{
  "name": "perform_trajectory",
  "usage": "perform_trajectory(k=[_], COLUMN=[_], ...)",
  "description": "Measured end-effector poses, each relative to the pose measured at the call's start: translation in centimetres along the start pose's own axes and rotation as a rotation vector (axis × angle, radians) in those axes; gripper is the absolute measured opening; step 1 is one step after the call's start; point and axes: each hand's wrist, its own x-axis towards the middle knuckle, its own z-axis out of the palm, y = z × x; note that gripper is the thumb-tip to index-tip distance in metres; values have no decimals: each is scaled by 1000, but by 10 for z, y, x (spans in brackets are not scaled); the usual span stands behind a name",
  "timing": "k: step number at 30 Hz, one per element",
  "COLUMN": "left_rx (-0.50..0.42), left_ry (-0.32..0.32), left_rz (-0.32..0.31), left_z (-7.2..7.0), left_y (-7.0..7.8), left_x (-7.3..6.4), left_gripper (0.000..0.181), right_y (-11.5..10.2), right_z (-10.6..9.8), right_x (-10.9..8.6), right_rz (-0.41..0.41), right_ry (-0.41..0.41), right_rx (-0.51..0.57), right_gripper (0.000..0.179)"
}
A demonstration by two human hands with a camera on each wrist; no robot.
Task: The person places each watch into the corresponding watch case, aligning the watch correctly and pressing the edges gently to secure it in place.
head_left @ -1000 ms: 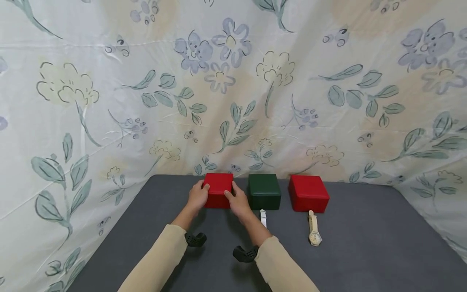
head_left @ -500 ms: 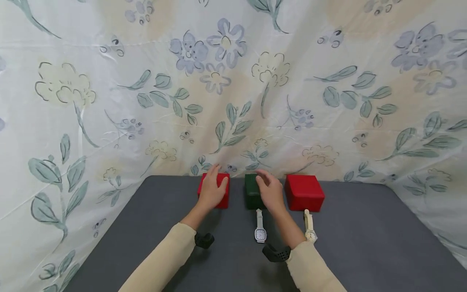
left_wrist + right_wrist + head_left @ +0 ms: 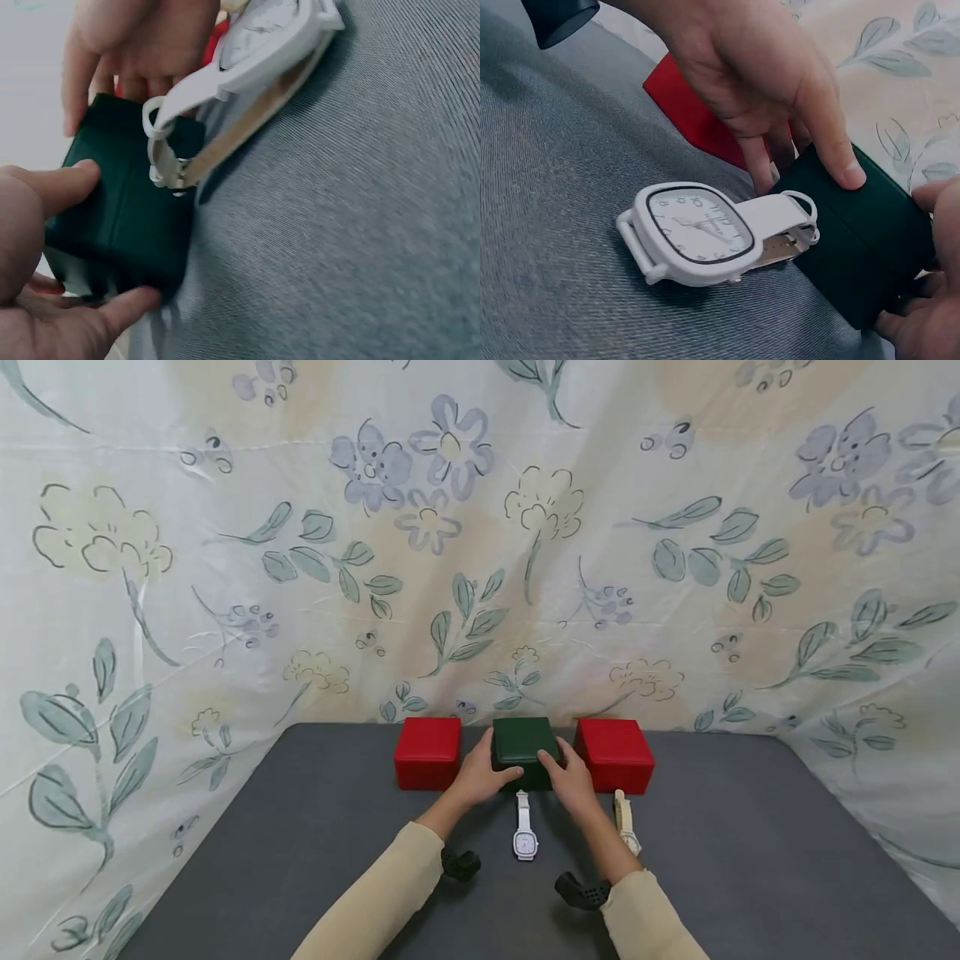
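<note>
A dark green box (image 3: 522,739) sits at the back of the table between two red boxes. My left hand (image 3: 477,777) holds its left side, the thumb lying across the front face. On the opposite side my right hand (image 3: 574,783) grips the box, with its thumb on the front as well, seen closely in the right wrist view. Just in front lies a white watch (image 3: 525,842) with a squarish dial, its strap end close to the green box (image 3: 124,202). The fingers behind the box are partly hidden.
The left red box (image 3: 427,758) and the right red box (image 3: 617,758) flank the green one. A cream watch (image 3: 624,814) lies before the right red box, partly behind my right forearm. A floral cloth (image 3: 465,568) hangs behind the grey table (image 3: 720,843).
Both hands have left the left red box and moved right onto the green box. The right hand reached it first, with the left following. The white watch came into full view.
</note>
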Motion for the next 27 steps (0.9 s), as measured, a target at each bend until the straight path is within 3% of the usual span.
perform_trajectory(k=[5,11,21,27], left_rx=[44,-16,7,-158], left_ry=[-5,16,69,10], left_rz=[6,-41,-248,-361], left_z=[4,5,2,-13], left_y=[-4,3,23,38], left_x=[0,3,20,32], left_gripper=[86,79,93,98], right_y=[8,14,26,26], right_z=[6,11,17,16], right_x=[-4,-6,-10,-11], right_rz=[-47,-128,-111,-123], right_ry=[1,83,149,147], right_rx=[-26,-66,-92,-66], right_gripper=[74,63,60,58])
